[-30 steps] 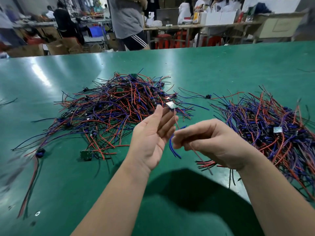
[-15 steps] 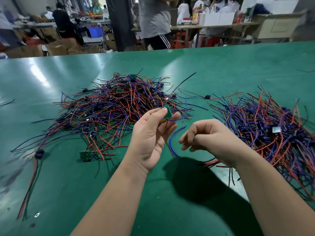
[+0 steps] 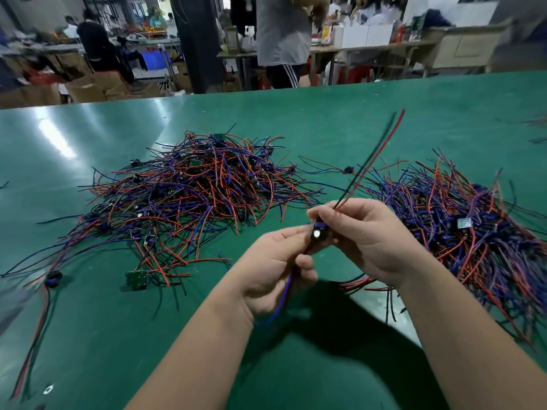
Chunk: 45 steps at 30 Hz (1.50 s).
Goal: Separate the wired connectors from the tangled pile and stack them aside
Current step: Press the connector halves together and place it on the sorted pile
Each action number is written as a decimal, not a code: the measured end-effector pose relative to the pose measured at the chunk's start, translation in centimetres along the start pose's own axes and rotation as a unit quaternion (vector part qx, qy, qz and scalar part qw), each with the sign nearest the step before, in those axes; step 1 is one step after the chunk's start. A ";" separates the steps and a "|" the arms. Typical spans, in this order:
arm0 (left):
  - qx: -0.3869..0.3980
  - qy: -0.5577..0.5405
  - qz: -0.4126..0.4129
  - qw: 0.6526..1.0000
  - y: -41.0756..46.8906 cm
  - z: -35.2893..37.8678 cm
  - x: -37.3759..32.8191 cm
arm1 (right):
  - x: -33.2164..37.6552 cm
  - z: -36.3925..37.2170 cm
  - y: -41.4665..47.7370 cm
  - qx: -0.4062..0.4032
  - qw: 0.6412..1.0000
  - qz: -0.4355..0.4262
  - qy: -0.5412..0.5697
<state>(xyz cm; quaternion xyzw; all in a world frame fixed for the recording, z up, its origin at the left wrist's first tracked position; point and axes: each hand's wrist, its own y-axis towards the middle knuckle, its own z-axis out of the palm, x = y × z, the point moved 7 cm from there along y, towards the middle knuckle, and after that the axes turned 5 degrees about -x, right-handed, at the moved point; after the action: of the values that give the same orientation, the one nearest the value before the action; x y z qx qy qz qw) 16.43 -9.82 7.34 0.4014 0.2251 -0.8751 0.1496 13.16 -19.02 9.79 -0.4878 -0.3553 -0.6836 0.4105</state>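
One wired connector [image 3: 319, 232], a small dark blue part with a shiny round end, is held above the table between both hands. My left hand [image 3: 275, 273] grips its blue wires, which run down through the palm. My right hand [image 3: 367, 235] pinches the connector where its red and black wires [image 3: 376, 155] stick up and away. The tangled pile [image 3: 192, 187] of red, blue and black wired connectors lies on the green table to the left. A second, more aligned heap [image 3: 461, 220] lies to the right, just behind my right hand.
A small green circuit board [image 3: 136, 280] lies at the tangled pile's near edge. A loose connector with red and black wires [image 3: 52, 279] lies at the far left. Beyond the table's far edge [image 3: 266, 91] people stand among benches and boxes.
My hands have come together. The connector turned over, and its red and black wires swung up to the right. My left hand now grips the blue wires. The person behind walked right.
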 end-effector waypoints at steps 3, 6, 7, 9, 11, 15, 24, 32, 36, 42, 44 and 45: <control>-0.070 0.081 -0.012 0.994 0.5 -1.0 0.4 | -0.4 -0.7 0.4 -0.062 0.996 -0.010 -0.065; -0.135 0.136 0.039 0.981 0.8 -1.8 -0.3 | -0.6 -1.3 0.5 -0.075 0.993 -0.005 -0.096; -0.141 0.144 0.057 0.978 0.7 -1.9 -0.4 | -0.6 -1.5 0.6 -0.079 0.992 -0.002 -0.099; -0.130 0.170 0.096 0.972 0.6 -1.9 -0.6 | -0.9 -1.9 0.7 -0.093 0.990 0.004 -0.110; -0.117 0.193 0.113 0.968 0.5 -1.9 -0.5 | -1.1 -2.1 0.7 -0.104 0.983 0.005 -0.148; -0.088 0.221 0.067 0.969 0.4 -1.7 0.1 | -1.0 -3.0 0.5 -0.128 0.981 0.043 -0.136; 0.036 0.277 0.003 0.960 -0.8 0.4 2.3 | 1.7 -8.7 -0.6 -0.337 0.942 0.001 0.014; 0.057 0.218 -0.033 0.974 -1.1 0.1 1.1 | 1.4 -8.8 0.0 -0.335 0.932 0.035 0.130; 0.013 0.043 0.062 0.997 -0.5 0.0 -1.5 | 0.2 -6.1 0.3 -0.214 0.970 0.069 -0.091; -0.050 -0.122 0.070 0.989 -0.7 -1.2 -2.6 | -1.4 0.0 0.1 0.024 0.983 0.032 -0.178; -0.066 -0.135 0.073 0.986 -0.8 -1.4 -2.9 | -0.8 0.3 0.2 0.008 0.989 -0.017 -0.149; -0.076 -0.136 0.080 0.985 -0.8 -1.6 -3.0 | -0.4 0.3 0.3 -0.005 0.990 -0.043 -0.135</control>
<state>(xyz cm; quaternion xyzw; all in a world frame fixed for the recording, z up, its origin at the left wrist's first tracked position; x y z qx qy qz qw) 19.01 -8.11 8.96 0.2831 0.2356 -0.8870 0.2784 13.59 -18.76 9.49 -0.5622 -0.4247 -0.6303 0.3260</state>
